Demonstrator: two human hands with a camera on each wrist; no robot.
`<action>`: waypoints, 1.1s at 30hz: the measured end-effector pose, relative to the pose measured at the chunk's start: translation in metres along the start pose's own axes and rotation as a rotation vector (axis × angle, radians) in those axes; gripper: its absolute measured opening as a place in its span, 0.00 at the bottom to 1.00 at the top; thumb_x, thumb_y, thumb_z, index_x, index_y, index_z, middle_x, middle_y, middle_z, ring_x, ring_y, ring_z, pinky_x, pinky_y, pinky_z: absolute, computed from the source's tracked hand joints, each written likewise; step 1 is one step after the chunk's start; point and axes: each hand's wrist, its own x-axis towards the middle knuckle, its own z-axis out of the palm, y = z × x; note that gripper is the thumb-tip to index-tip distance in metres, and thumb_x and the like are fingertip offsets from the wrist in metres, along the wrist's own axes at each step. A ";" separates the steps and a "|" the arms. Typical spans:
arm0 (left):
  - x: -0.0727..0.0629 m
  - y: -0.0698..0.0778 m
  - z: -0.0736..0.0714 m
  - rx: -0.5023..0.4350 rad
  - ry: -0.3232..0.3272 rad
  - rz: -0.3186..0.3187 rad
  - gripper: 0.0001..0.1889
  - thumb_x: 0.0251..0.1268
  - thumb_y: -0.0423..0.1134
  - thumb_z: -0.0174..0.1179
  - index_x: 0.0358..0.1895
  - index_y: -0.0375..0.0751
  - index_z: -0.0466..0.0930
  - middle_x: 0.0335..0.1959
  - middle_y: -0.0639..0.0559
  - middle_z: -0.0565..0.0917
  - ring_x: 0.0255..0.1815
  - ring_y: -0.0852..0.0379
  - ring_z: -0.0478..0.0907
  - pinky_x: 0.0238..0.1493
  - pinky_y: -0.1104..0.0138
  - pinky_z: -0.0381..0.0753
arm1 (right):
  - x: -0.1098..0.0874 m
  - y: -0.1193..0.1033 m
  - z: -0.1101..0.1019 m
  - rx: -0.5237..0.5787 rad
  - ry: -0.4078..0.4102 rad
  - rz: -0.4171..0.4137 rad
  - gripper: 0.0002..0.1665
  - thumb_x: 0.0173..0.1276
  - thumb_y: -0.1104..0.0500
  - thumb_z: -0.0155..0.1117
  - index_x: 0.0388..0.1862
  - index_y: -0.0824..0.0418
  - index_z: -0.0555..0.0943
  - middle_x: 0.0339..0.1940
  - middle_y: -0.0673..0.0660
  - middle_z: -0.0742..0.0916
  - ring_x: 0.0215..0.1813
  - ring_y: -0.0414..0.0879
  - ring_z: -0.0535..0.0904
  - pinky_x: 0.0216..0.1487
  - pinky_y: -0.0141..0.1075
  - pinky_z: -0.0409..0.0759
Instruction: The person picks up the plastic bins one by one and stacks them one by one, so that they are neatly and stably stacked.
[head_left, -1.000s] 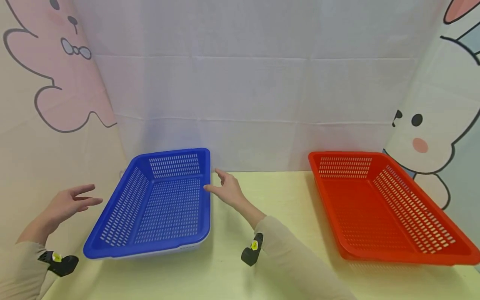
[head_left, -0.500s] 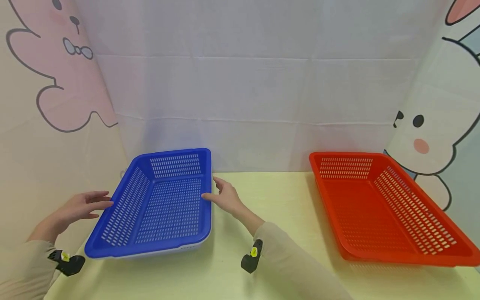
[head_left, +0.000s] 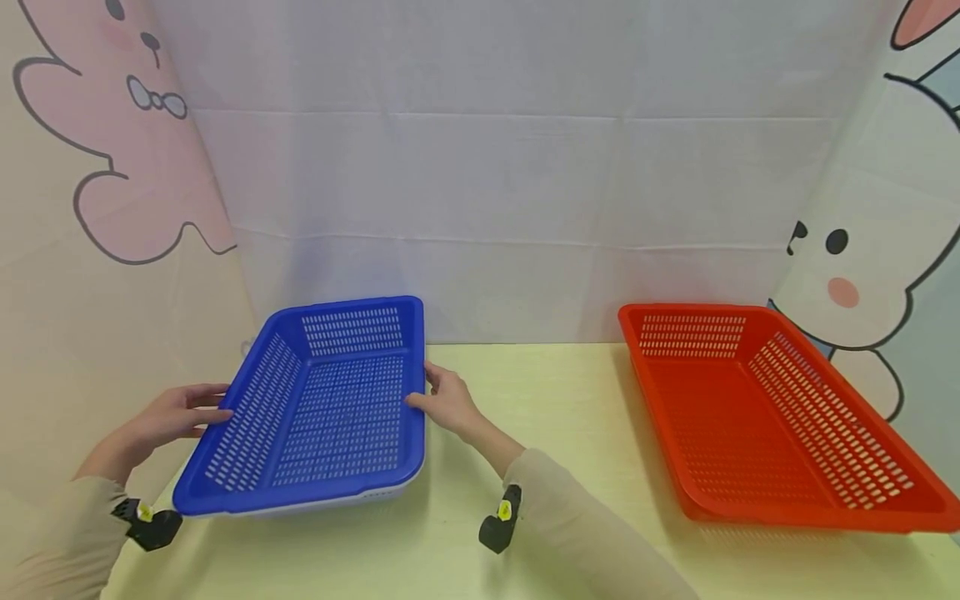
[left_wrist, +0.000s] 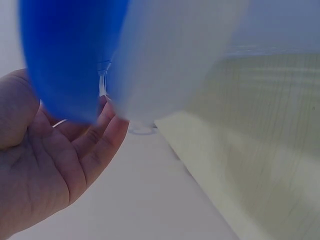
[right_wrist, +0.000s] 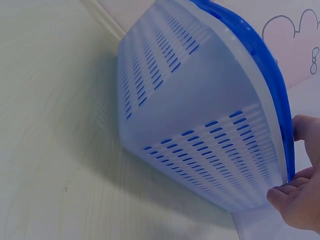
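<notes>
A blue plastic basket point(head_left: 345, 492) sits nested in a white basket point(head_left: 382, 493) of like shape on the left of the table. At its left rim is my left hand point(head_left: 176, 417), thumb over the edge and fingers below on the outside. In the left wrist view, those fingertips point(left_wrist: 107, 112) reach toward the gap between the blue and white rims. My right hand point(head_left: 448, 404) grips the right rim, thumb on top. The right wrist view has its fingers point(right_wrist: 285, 195) curled right at the paired rims, with the white slotted wall point(right_wrist: 200, 110) facing the camera.
A red slotted basket point(head_left: 825, 512) stands on the right of the pale yellow table point(head_left: 540, 400). White cloth point(head_left: 480, 167) hangs behind, and printed cartoon animal curtains flank both sides. A black wrist camera point(head_left: 500, 521) is strapped on each sleeve.
My left hand has moved right from beside the basket to its left rim. The right hand has slid slightly nearer along the right rim and closed on it. The baskets have hardly moved.
</notes>
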 end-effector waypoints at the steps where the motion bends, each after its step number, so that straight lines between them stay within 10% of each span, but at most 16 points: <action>1: -0.002 0.006 0.001 0.003 0.004 -0.009 0.35 0.65 0.45 0.53 0.62 0.18 0.52 0.55 0.22 0.66 0.46 0.41 0.76 0.42 0.51 0.78 | 0.000 0.000 0.000 0.001 0.000 -0.001 0.36 0.58 0.62 0.61 0.66 0.65 0.63 0.63 0.61 0.71 0.65 0.50 0.65 0.62 0.43 0.66; 3: -0.005 0.016 0.003 0.002 0.006 -0.017 0.35 0.65 0.44 0.52 0.62 0.16 0.51 0.56 0.20 0.64 0.48 0.36 0.74 0.44 0.49 0.77 | -0.001 0.001 -0.001 0.009 0.000 0.000 0.36 0.58 0.62 0.60 0.66 0.65 0.63 0.63 0.61 0.71 0.65 0.51 0.65 0.62 0.43 0.65; 10: 0.031 -0.045 0.003 0.004 0.035 -0.028 0.41 0.59 0.55 0.56 0.65 0.28 0.54 0.57 0.30 0.69 0.47 0.45 0.76 0.39 0.48 0.77 | -0.004 0.003 -0.004 0.027 0.011 -0.003 0.36 0.59 0.62 0.60 0.67 0.64 0.62 0.63 0.61 0.71 0.65 0.51 0.65 0.62 0.44 0.65; 14: 0.008 0.005 0.007 0.010 0.016 -0.025 0.39 0.63 0.50 0.54 0.63 0.20 0.52 0.57 0.23 0.64 0.49 0.37 0.74 0.43 0.47 0.76 | -0.005 0.004 -0.006 0.036 0.013 -0.010 0.36 0.59 0.62 0.59 0.67 0.65 0.61 0.64 0.61 0.71 0.66 0.51 0.64 0.62 0.45 0.65; 18: 0.001 0.025 0.010 0.010 0.013 -0.021 0.35 0.65 0.44 0.52 0.62 0.17 0.51 0.57 0.20 0.63 0.50 0.34 0.72 0.45 0.49 0.76 | -0.007 0.006 -0.008 0.039 0.019 -0.023 0.36 0.60 0.62 0.59 0.67 0.65 0.61 0.64 0.61 0.70 0.66 0.52 0.64 0.62 0.45 0.64; 28: 0.034 -0.022 0.010 0.010 0.018 -0.009 0.37 0.61 0.49 0.56 0.64 0.25 0.54 0.54 0.31 0.71 0.45 0.46 0.76 0.41 0.46 0.76 | -0.014 0.005 -0.014 0.071 0.018 -0.031 0.35 0.61 0.65 0.58 0.67 0.67 0.60 0.64 0.64 0.69 0.66 0.55 0.62 0.63 0.48 0.62; 33: 0.028 0.002 0.012 0.011 0.012 -0.018 0.39 0.61 0.48 0.56 0.63 0.20 0.52 0.56 0.23 0.65 0.50 0.36 0.72 0.44 0.47 0.76 | -0.028 -0.015 -0.024 0.091 0.013 -0.035 0.35 0.61 0.68 0.56 0.66 0.73 0.58 0.64 0.69 0.67 0.66 0.59 0.61 0.63 0.51 0.61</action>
